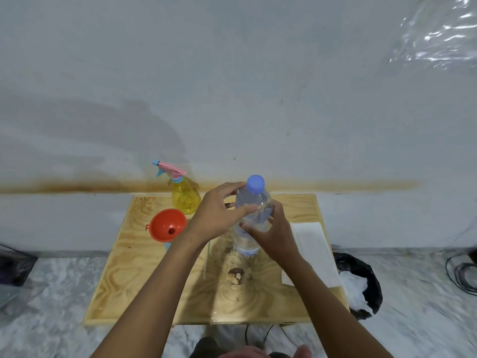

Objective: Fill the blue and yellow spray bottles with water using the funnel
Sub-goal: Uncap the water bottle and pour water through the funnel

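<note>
Clear water bottle [252, 196] held by left hand [214, 215], right hand [273, 236] | orange funnel [167, 224] hides seemingly blue bottle [167, 245] | white cloth [315, 249] right

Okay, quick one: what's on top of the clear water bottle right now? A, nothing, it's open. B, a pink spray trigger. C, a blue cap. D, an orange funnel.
C: a blue cap sits on the neck of the water bottle, which the left hand and the right hand both grip, while the orange funnel stands apart to the left.
</note>
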`<state>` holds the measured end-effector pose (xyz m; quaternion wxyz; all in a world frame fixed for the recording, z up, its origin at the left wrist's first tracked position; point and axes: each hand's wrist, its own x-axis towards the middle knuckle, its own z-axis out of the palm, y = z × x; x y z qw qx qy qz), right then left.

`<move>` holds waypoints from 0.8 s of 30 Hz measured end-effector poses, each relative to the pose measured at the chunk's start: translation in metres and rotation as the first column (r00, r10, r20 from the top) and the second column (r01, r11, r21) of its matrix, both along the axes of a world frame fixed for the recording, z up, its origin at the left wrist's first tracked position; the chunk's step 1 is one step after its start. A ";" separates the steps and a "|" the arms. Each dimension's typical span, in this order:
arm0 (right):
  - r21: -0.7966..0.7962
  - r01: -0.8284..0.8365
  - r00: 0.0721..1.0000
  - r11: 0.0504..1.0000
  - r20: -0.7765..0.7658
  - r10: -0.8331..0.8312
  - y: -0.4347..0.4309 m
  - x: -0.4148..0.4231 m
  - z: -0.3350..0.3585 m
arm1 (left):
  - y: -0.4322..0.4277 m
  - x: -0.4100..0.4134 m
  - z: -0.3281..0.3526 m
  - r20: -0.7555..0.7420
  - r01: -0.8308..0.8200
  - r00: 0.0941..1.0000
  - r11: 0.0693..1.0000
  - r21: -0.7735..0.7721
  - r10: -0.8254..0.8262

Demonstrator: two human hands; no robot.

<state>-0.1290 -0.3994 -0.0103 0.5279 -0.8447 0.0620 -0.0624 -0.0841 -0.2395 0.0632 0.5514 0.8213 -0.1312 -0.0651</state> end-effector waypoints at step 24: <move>-0.495 -0.214 0.966 0.842 0.023 0.259 -0.020 0.035 0.151 | -0.020 -0.019 -0.018 0.028 -0.107 0.993 0.979 -0.172 0.113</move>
